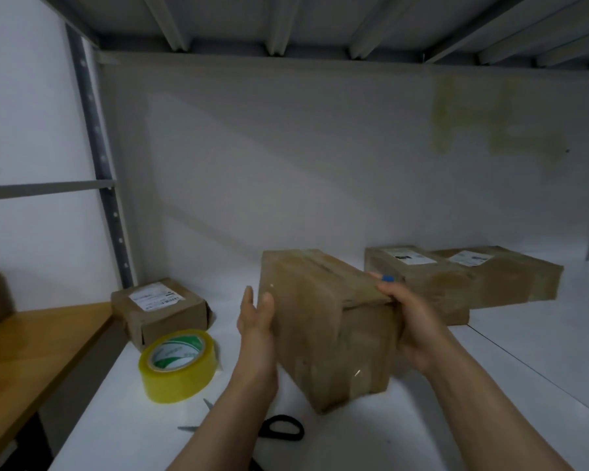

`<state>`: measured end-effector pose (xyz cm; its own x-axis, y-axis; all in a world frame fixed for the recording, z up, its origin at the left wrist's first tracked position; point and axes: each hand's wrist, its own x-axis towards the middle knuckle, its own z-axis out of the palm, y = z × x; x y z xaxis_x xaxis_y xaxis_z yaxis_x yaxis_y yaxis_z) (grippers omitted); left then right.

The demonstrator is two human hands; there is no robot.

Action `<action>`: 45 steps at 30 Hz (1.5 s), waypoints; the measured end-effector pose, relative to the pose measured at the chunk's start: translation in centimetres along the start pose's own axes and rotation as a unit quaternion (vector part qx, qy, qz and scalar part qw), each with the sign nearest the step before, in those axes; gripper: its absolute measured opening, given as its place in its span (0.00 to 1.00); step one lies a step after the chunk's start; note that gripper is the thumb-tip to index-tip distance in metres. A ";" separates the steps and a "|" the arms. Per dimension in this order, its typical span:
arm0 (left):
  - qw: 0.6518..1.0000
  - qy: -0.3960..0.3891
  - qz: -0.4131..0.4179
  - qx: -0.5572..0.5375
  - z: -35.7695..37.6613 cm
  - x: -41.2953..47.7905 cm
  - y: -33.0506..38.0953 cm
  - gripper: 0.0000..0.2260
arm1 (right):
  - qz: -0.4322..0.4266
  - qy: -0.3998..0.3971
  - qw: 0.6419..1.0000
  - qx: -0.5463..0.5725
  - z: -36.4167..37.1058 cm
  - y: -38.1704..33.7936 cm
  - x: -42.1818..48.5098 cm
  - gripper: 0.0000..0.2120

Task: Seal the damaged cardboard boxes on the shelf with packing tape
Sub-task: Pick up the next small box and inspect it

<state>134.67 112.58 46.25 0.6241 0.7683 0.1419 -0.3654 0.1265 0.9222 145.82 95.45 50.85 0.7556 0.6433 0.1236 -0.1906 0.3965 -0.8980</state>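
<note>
A brown cardboard box (323,321) wrapped in clear tape is held tilted above the white shelf (422,430), between both hands. My left hand (257,324) presses flat against its left side with straight fingers. My right hand (408,321) grips the right top edge, its fingers curled over the rim. A yellowish roll of packing tape (179,365) lies on the shelf to the left. Black-handled scissors (276,428) lie open on the shelf under my left forearm, partly hidden by it.
A small labelled box (160,311) sits at the back left by the shelf post (99,158). Two labelled boxes (422,283) (510,277) stand at the back right. A wooden surface (38,348) adjoins on the left. The upper shelf's underside (286,22) hangs overhead.
</note>
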 end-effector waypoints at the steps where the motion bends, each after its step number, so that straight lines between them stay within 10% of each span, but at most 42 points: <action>1: 0.998 0.045 -0.023 0.031 -0.6 0.7 -0.2 0.31 | 0.019 0.014 0.999 0.046 -0.9 -0.1 0.2 0.14; 6: 0.993 0.017 -0.113 0.015 -1.5 1.2 -0.3 0.30 | 0.024 0.041 0.995 0.083 -2.9 -0.2 0.5 0.18; 10: 0.986 -0.051 -0.142 0.066 -0.9 1.7 0.7 0.32 | -0.161 0.011 0.987 -0.023 -1.6 -2.2 0.1 0.16; 13: 0.988 0.005 -0.151 0.020 -1.8 3.0 1.4 0.37 | -0.294 -0.127 0.879 -0.354 0.4 -3.8 -0.2 0.18; 15: 0.986 0.056 -0.159 -0.008 -2.9 3.2 1.6 0.38 | -0.225 -0.197 0.817 -0.494 1.1 -3.6 0.5 0.18; 21: 0.986 0.062 -0.151 0.033 -3.8 2.3 1.8 0.24 | -0.162 -0.096 0.873 -0.450 1.9 -1.6 0.3 0.10; 26: 0.986 0.049 -0.117 0.111 -3.6 2.6 0.8 0.23 | -0.197 -0.166 0.735 -0.627 1.8 0.7 1.0 0.15; 31: 0.982 -0.066 -0.120 0.129 -1.9 1.6 -0.3 0.16 | -0.135 0.056 0.584 -0.799 2.1 1.6 4.9 0.18; 38: 0.973 -0.049 -0.136 0.181 -1.8 2.5 -0.4 0.09 | -0.215 -0.046 0.586 -0.780 5.4 5.5 7.5 0.27; 45: 0.959 0.045 0.018 0.278 -4.0 1.4 1.1 0.17 | -0.146 0.084 0.559 -0.812 6.1 6.9 11.1 0.26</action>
<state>132.34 116.31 46.01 0.5477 0.8196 0.1682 0.0559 -0.2364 0.9701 149.07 109.29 48.63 0.6809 0.5812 0.4456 0.6725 -0.7371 -0.0662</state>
